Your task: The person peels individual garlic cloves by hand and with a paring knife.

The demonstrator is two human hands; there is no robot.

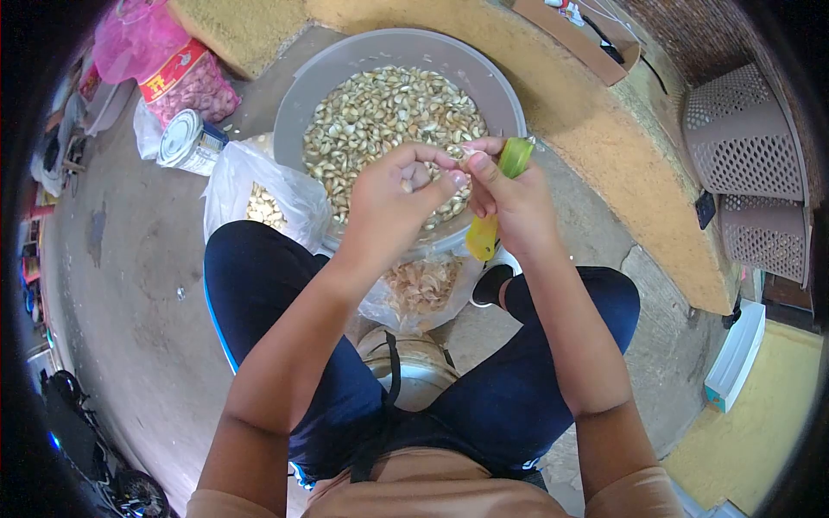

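Over a wide grey basin (298, 95) full of garlic cloves (393, 112), my two hands meet fingertip to fingertip. My left hand (397, 194) is closed in a pinch on a small pale garlic clove (469, 152), mostly covered by the fingers. My right hand (518, 198) grips a knife with a yellow-green handle (515, 158) across its palm; its blade hardly shows. The right thumb and index finger also touch the clove. Left of the basin, a white plastic bag (294, 194) holds peeled cloves (265, 207). Below the basin, papery skins (421, 285) lie in a clear bag.
A pink mesh sack (194, 91) and a white-and-blue can (192, 142) stand at the upper left. A low yellow ledge (622, 147) curves along the right, with a cardboard box (579, 39) on it. Perforated grey baskets (743, 134) are at far right. A bucket (414, 380) stands between my legs.
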